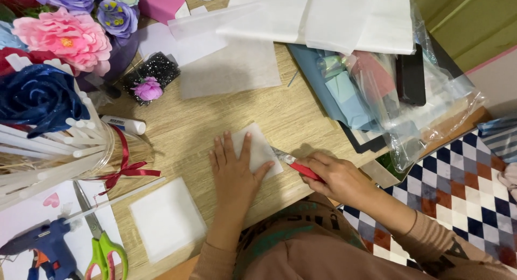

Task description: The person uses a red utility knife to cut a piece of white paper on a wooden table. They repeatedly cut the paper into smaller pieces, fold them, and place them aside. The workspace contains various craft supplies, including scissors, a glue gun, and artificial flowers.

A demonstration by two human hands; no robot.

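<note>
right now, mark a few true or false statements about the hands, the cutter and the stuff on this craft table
1. The left hand lies flat on a white square sheet. True.
2. The right hand holds green scissors. False: it grips a red utility knife; the green-handled scissors lie on the table near the blue glue gun.
3. The knife's blade meets the sheet's right edge. True.
4. A glue stick stands upright in the jar. False: it lies on the wooden table.
5. A second white square lies left of the left forearm. True.
</note>
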